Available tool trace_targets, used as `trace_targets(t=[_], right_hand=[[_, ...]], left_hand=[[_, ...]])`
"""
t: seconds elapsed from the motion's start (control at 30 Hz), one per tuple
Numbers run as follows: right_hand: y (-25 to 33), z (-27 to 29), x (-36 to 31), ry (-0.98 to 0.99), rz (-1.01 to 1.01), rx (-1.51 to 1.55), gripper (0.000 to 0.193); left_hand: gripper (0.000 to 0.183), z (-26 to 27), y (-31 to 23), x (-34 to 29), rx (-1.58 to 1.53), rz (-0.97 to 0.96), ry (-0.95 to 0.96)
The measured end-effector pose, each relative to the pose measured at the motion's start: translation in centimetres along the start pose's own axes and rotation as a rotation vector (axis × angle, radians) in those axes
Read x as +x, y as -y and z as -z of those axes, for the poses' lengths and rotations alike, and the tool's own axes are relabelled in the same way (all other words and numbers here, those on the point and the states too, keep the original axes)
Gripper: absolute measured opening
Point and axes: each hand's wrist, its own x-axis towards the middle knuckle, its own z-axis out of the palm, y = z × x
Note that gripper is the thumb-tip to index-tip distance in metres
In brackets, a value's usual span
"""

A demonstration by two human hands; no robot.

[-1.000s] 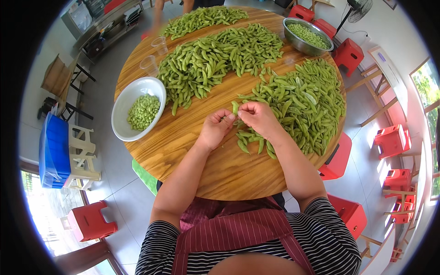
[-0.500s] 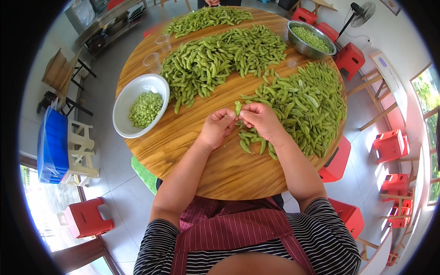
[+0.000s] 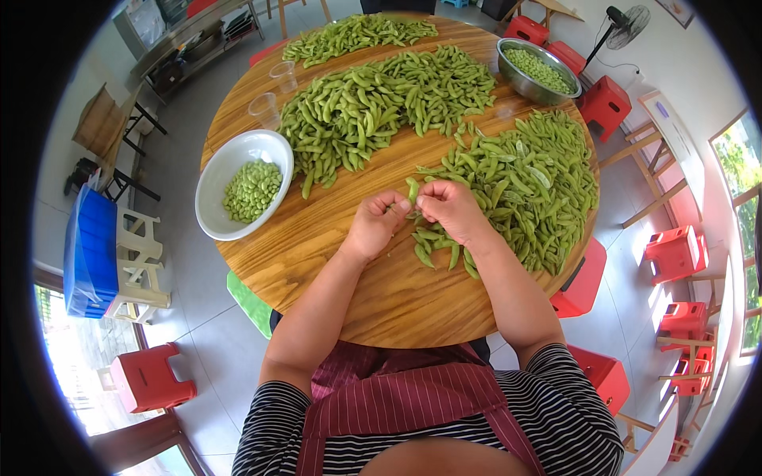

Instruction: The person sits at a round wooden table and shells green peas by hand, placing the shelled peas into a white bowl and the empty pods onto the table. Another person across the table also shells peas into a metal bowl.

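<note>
Between my two hands a green edamame pod (image 3: 413, 188) stands up over the wooden table (image 3: 397, 301). My left hand (image 3: 373, 226) pinches it from the left and my right hand (image 3: 451, 213) from the right; both are closed on it at the fingertips. Its lower part is hidden by the fingers. Close to my right hand spreads a wide heap of edamame pods (image 3: 528, 186). To the left of my left hand, a white bowl (image 3: 213, 208) holds shelled green beans (image 3: 254, 189).
Another large pod pile (image 3: 349, 111) covers the table's middle, with a further pile (image 3: 361, 33) at the far edge. A metal bowl (image 3: 516, 79) of beans sits far right. Clear plastic cups (image 3: 264, 109) stand beyond the white bowl. Red stools (image 3: 155, 377) surround the table.
The pod now shows a little more above my fingertips, and my right hand has shifted slightly. A person's hands at the far table edge have gone out of view.
</note>
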Motion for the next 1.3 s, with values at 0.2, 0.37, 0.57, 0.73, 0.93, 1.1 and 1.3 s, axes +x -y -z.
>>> trace_targets(t=[0.2,0.37,0.57,0.73,0.93,1.1,1.3], right_hand=[[-0.4,-0.2,0.1,0.01,0.013,0.056,0.005],[0.3,-0.2,-0.1,-0.07,0.008,-0.136,0.007],[0.7,-1.1,-0.6,-0.192,0.048,-0.59,0.011],[0.5,-1.7,-0.7,-0.2,0.15,-0.698,0.011],[0.5,-1.3,-0.7,-0.162,0.088,-0.657,0.005],[0.3,-0.2,-0.3,-0.089,-0.125,-0.183,0.005],[0.5,-0.7,-0.4,-0.142,-0.079,-0.267,0.007]], left_hand=[[0.016,0.5,-0.1,-0.2,-0.49,0.247,0.161],[0.012,0.0,-0.5,-0.2,-0.135,0.159,0.014],[0.013,-0.8,0.1,-0.5,0.83,-0.352,-0.202],[0.014,-1.1,0.1,-0.7,0.837,-0.313,-0.185],[0.014,-0.8,0.5,-0.6,0.677,-0.189,-0.129],[0.018,-0.5,-0.7,-0.4,-0.008,0.21,-0.037],[0.019,0.1,-0.8,-0.1,-0.451,0.342,0.03]])
